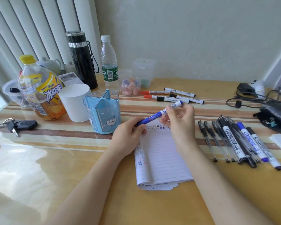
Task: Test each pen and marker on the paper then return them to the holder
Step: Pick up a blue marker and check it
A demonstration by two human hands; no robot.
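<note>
head view: both forearms reach in from the bottom edge, hands meeting above the lined notepad [162, 156]. the left hand [128, 135] curls round the lower blue end of a blue marker [154, 115]; the right hand [180, 120] pinches its white barrel. the marker slants up rightward, near the blue pen holder [102, 114].
</note>
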